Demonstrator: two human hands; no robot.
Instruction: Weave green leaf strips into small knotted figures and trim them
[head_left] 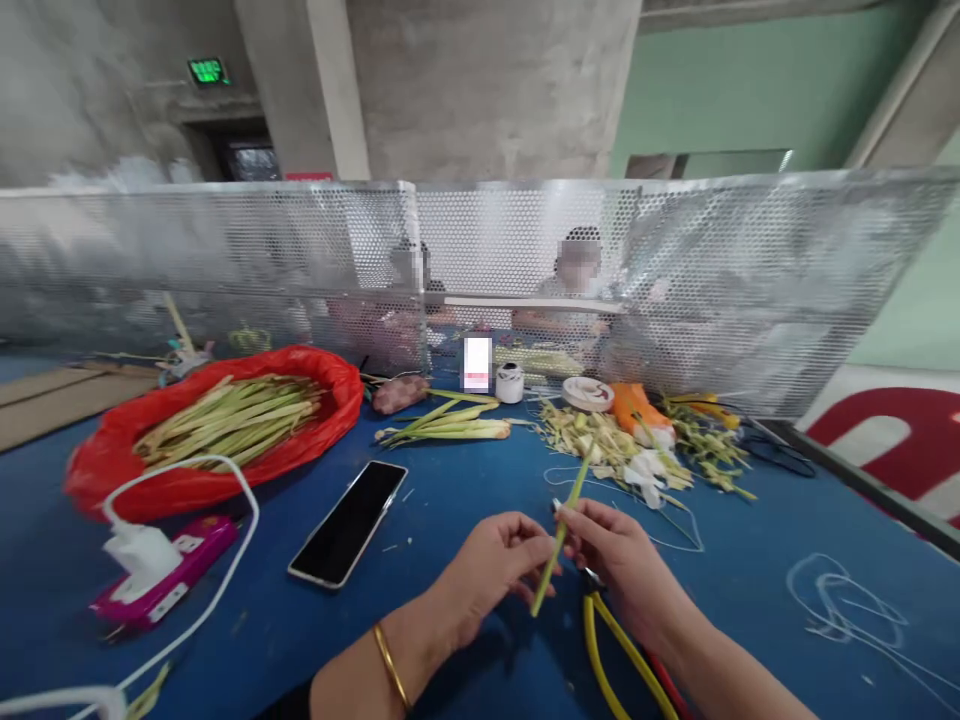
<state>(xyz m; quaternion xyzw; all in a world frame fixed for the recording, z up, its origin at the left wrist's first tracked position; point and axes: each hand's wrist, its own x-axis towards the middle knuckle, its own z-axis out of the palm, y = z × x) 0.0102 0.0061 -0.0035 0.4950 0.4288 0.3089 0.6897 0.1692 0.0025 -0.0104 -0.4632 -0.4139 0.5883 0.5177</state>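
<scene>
While both hands met over the blue table (750,600), a single green stalk (559,545) was pinched between them. It ran on a slant from below the left fingertips up past the right ones. The left hand (491,570) had its thumb and forefinger closed on the lower part of the stalk, the other fingers curled loosely behind. The right hand (622,565) gripped it just above, fingertips closed nearly against those of the left. Yellow-handled pliers (600,640) lay beneath the right palm; whether the fingers also held them could not be told. Beyond the fingertips lay a heap of trimmed scraps (600,440), and farther left a loose bundle of stalks (450,425). A phone (349,520) rested just left of the left fingers, and a red bag (112,460) of more stalks lay well beyond it. By judgement, the step in hand was the working of one stalk at the fingertips. Further work on it would call for a steady pinch below and a fine, controlled pull above, since so thin a stalk may snap.
</scene>
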